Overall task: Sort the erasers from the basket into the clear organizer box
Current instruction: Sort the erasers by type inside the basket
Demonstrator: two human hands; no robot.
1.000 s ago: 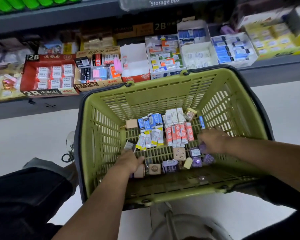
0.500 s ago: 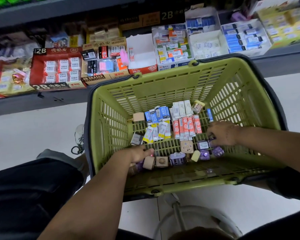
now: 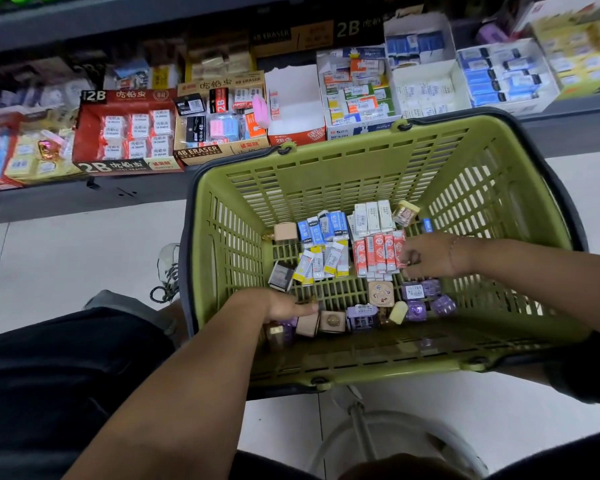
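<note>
A green slatted basket (image 3: 361, 174) holds loose erasers. There are blue-and-white ones (image 3: 321, 230), white ones (image 3: 373, 216), a row of red ones (image 3: 378, 254), yellow-tipped ones (image 3: 326, 261), purple ones (image 3: 426, 299) and beige cubes (image 3: 331, 322). My left hand (image 3: 281, 306) lies low in the near left corner. Its fingers stretch right over a beige cube and small purple erasers. My right hand (image 3: 430, 254) reaches in from the right, its fingers curled down against the right end of the red row. I cannot see whether they grip one. No clear organizer box shows.
Behind the basket a grey shelf (image 3: 84, 199) carries open display cartons of erasers, including a red 2B box (image 3: 125, 133) and white boxes (image 3: 426, 88). A white stool ring (image 3: 395, 434) sits under the basket. My dark trouser leg (image 3: 49, 375) and a shoe (image 3: 167, 268) are on the left.
My right hand rose from the purple erasers to the right end of the red row. My left hand's fingers stretched out rightward over the beige cubes. The view shifted slightly.
</note>
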